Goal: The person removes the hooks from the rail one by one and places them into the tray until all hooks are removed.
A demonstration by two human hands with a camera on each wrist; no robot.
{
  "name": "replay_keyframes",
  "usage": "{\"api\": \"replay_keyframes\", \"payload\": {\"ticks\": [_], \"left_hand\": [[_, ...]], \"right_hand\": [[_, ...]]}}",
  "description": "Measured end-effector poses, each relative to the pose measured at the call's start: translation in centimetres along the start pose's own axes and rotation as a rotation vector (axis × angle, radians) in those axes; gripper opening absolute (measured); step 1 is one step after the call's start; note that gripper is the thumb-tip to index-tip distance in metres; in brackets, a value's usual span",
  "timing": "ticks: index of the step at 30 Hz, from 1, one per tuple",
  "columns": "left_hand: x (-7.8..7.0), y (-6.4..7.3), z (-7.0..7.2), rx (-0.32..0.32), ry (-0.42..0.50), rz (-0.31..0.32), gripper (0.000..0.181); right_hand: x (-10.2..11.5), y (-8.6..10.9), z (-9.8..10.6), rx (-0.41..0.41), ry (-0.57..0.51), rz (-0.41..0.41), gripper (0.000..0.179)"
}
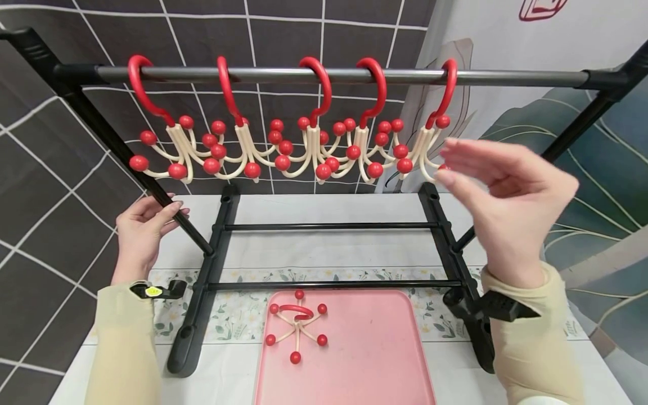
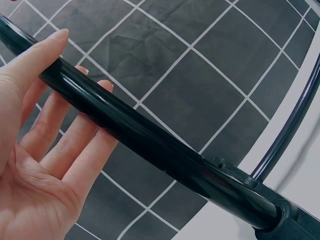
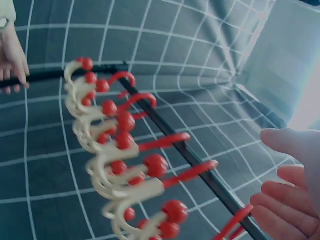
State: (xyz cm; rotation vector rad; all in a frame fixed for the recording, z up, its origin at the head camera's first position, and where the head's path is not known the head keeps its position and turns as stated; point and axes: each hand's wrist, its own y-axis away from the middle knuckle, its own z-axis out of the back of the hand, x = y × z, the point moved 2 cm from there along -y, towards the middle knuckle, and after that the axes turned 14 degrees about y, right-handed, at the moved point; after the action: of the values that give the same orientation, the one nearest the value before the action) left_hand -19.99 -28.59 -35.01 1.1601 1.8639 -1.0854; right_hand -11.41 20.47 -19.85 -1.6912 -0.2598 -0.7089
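Note:
Several hangers with red hooks and cream arms tipped with red balls hang in a row from the top rail of a black rack. My left hand holds the rack's left side pole, thumb across the top and fingers beneath. Beside the rightmost hanger is my right hand, fingers loosely bent and nothing in them. The right wrist view shows that hand apart from the red hooks. Another such hanger lies on a pink tray below.
The rack's black feet stand on a white table with a floral strip. Two thin crossbars join them low down. Behind hangs dark cloth with a white grid; patterned fabric is at the right.

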Motion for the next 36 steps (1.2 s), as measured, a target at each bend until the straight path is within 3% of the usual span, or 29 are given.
{"api": "replay_keyframes", "payload": {"ticks": [2, 8, 10, 15, 24, 36], "left_hand": [[0.0, 0.0, 0.0, -0.003, 0.005, 0.003, 0.025], [0.0, 0.0, 0.1, -0.016, 0.011, 0.009, 0.024], [-0.1, -0.1, 0.2, -0.022, 0.004, 0.006, 0.025], [-0.2, -0.2, 0.2, -0.022, 0.017, 0.001, 0.027], [-0.1, -0.2, 0.0, -0.016, 0.026, 0.011, 0.025], [0.0, -0.1, 0.0, -0.024, 0.022, 0.016, 0.026]], "right_hand": [[-0.1, -1.2, 0.4, -0.028, 0.037, -0.011, 0.035], [-0.4, -4.0, 0.8, 0.035, 0.482, -0.046, 0.031], [-0.5, -4.5, 0.5, 0.057, 0.556, -0.100, 0.031], [-1.2, -5.3, -0.4, 0.085, 0.553, -0.191, 0.030], [-2.2, -6.0, -0.2, 0.005, 0.570, -0.219, 0.023], [-2.0, -6.2, 0.1, -0.031, 0.556, -0.217, 0.019]]}}
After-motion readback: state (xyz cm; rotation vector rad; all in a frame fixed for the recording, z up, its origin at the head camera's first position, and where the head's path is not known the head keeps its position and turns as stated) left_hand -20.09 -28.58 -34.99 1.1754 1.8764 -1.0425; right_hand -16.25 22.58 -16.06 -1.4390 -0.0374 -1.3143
